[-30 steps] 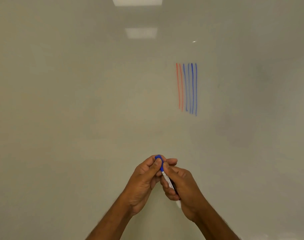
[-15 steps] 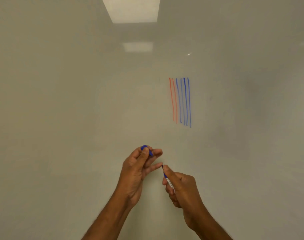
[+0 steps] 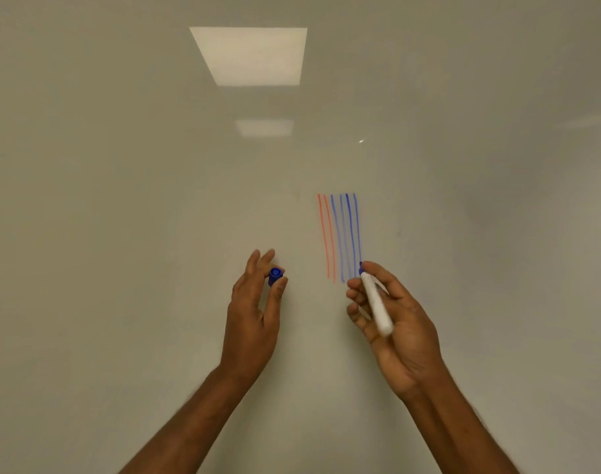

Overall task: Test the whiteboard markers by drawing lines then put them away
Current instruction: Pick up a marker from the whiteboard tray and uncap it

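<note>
The left hand is raised in front of the whiteboard, to the left of the drawn lines and level with their lower ends. Its grip is narrow: thumb and forefinger pinch a small blue cap with its round end facing the camera, while the other fingers stretch up loosely behind it. The right hand is just below and to the right of the lines. Its grip is closed round an uncapped whiteboard marker, the thumb laid along the top near the tip and the fingers curled in from the left. The white barrel slants down across the hand, its rear end pointing toward the person. The marker's blue tip lies over the foot of the rightmost line; whether it touches the board cannot be told. The barrel is too blurred to read any print. The lines themselves are two red lines on the left and four blue lines close beside them on the right, all roughly vertical. High above the lines and to their left, the glossy board mirrors a bright rectangular ceiling light, with a fainter one beneath it.
</note>
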`<state>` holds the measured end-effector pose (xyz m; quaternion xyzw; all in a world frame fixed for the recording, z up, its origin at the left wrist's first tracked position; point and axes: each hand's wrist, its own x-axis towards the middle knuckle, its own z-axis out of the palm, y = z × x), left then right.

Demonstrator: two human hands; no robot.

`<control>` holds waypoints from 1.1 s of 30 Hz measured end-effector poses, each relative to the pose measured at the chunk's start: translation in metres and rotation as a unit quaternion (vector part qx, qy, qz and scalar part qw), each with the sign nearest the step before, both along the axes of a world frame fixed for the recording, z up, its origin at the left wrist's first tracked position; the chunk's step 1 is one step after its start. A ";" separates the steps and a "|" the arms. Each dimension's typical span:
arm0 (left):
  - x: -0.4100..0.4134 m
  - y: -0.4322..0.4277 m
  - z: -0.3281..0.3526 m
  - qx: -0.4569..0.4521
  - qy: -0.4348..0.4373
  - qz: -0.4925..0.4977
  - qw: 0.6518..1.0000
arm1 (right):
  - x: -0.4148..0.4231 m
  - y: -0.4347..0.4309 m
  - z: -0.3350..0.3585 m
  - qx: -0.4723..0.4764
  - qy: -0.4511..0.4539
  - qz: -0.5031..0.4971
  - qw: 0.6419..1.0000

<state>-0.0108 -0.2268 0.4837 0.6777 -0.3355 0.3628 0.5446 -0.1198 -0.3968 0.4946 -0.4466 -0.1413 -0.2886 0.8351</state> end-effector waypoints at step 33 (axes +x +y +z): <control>0.079 -0.044 0.048 0.008 -0.337 0.243 0.909 | 0.084 -0.051 0.061 -0.268 -0.133 -0.492 0.817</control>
